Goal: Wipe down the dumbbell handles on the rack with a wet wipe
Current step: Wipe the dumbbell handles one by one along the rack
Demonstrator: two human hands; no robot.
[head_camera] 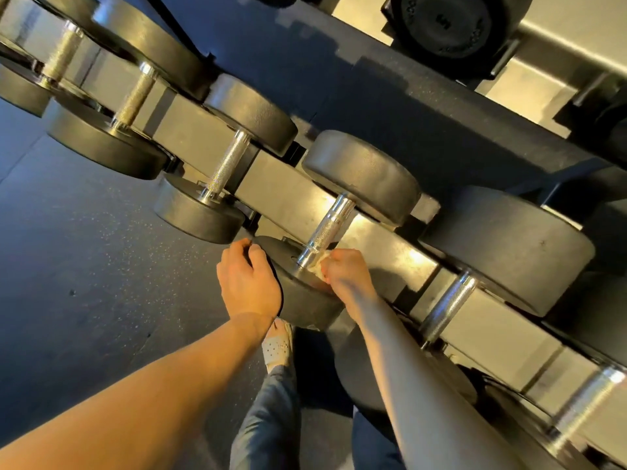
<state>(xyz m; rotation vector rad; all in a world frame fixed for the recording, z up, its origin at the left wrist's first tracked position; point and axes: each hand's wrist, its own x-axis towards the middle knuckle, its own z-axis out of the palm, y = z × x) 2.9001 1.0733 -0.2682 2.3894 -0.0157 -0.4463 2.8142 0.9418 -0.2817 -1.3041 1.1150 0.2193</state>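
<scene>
A row of black dumbbells with chrome knurled handles lies across the rack (288, 195), running from upper left to lower right. My right hand (344, 271) pinches a crumpled white wet wipe (319, 261) against the near end of the middle dumbbell's handle (324, 228). My left hand (246, 278) rests with curled fingers on the rim of that dumbbell's near head (302, 293). Other handles show to the left (227, 166) and to the right (449, 305).
A second rack tier with a large black weight (454, 23) sits at the top right. Dark speckled rubber floor (84, 266) fills the left side. My leg and a pale shoe (278, 347) stand just below the rack's edge.
</scene>
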